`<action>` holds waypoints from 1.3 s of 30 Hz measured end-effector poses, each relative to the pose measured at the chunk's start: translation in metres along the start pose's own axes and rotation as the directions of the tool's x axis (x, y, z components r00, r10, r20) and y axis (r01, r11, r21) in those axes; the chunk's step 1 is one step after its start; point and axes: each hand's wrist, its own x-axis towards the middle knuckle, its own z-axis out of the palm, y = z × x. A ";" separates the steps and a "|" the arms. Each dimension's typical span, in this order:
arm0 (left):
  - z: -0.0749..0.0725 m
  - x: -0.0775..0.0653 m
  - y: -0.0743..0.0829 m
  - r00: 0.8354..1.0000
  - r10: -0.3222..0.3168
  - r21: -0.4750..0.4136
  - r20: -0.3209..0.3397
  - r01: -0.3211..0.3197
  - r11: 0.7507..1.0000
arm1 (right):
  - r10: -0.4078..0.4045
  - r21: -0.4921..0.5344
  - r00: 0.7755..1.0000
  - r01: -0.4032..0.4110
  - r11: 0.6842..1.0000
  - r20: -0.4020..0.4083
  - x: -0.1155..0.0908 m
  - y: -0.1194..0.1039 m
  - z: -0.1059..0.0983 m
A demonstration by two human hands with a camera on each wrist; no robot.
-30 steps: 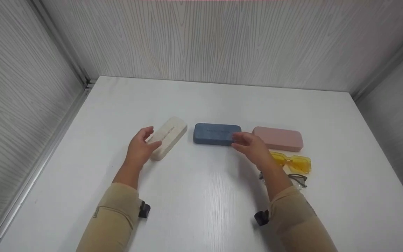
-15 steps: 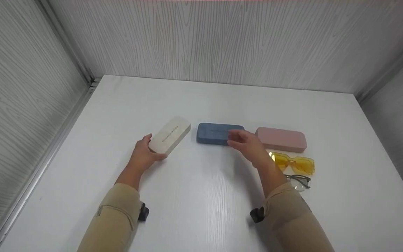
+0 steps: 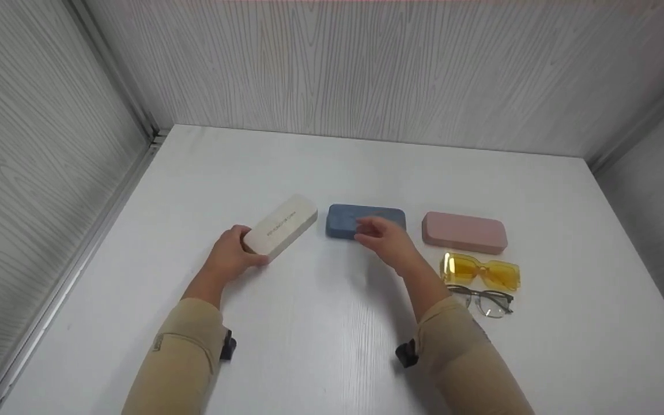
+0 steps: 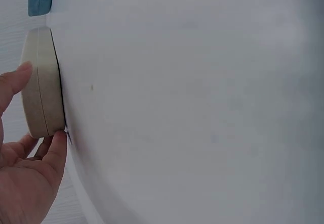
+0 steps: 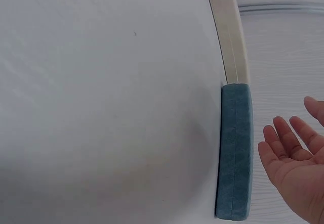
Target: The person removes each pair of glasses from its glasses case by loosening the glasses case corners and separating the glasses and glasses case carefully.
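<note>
My left hand (image 3: 230,256) holds the near end of a cream glasses case (image 3: 281,226) with dark lettering on its lid. In the left wrist view, the thumb lies along one side of this case (image 4: 43,90) and the fingers touch its end. Right of it lies a blue glasses case (image 3: 340,221), closed and partly hidden behind my right hand (image 3: 389,243). That hand hovers over the blue case, fingers loosely bent and holding nothing. In the right wrist view, a gap separates the hand (image 5: 298,166) from the blue case (image 5: 235,153).
A pink glasses case (image 3: 464,232) lies on the white table (image 3: 309,346) to the right. Yellow-lensed sunglasses (image 3: 482,271) and clear glasses with dark upper rims (image 3: 490,302) lie in front of it. Wood-grain panels (image 3: 366,69) stand behind and at both sides.
My left hand has taken hold of the cream case, which has turned slightly. My right hand has shifted left across the blue case, uncovering more of both pairs of glasses.
</note>
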 end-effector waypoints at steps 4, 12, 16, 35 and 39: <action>-0.006 0.001 -0.004 0.998 0.041 0.046 0.036 -0.043 0.998 | 0.016 -0.026 1.000 -0.016 1.000 -0.004 0.002 0.002 0.008; -0.022 0.006 -0.018 0.987 0.106 0.090 0.117 -0.117 0.989 | 0.063 -0.023 0.998 -0.063 0.998 0.002 0.004 0.003 0.020; -0.026 0.004 -0.019 0.983 0.108 0.070 0.150 -0.120 0.990 | 0.057 -0.037 0.998 -0.057 0.998 0.012 0.006 0.003 0.026; -0.027 0.004 -0.018 0.987 0.076 0.074 0.139 -0.087 0.993 | 0.083 -0.044 0.996 -0.082 0.996 0.032 0.015 -0.002 0.063; -0.029 0.003 -0.021 0.989 0.079 -0.015 0.125 -0.078 0.997 | 0.067 -0.046 0.997 -0.066 0.997 0.033 0.020 0.002 0.072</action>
